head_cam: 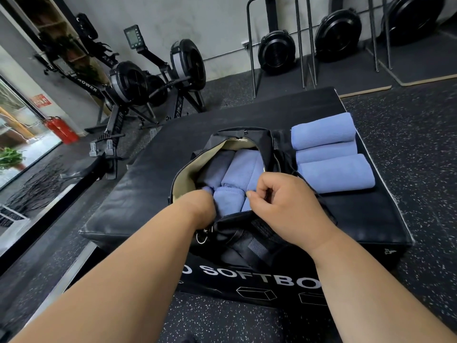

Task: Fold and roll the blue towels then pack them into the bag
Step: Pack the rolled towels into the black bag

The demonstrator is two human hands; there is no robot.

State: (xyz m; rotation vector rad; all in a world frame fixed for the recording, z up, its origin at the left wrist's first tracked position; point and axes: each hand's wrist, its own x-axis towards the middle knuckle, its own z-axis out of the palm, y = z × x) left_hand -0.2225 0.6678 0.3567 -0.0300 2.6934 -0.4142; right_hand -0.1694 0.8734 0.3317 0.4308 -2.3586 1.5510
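A black bag (pixel 249 139) with a beige lining lies unzipped on a black soft box (pixel 153 184). Several rolled blue towels (pixel 242 169) are packed inside it. My left hand (pixel 200 206) reaches down into the bag beside one roll (pixel 228 201); its fingers are hidden. My right hand (pixel 279 196) pinches the bag's near zipper edge and holds it back. Three rolled blue towels (pixel 331 154) lie side by side on the box, right of the bag.
Rowing machines (pixel 138 87) stand on the speckled floor behind the box at left, with a red fire extinguisher (pixel 61 129) by the window. Black fan wheels (pixel 277 50) and metal racks line the back wall.
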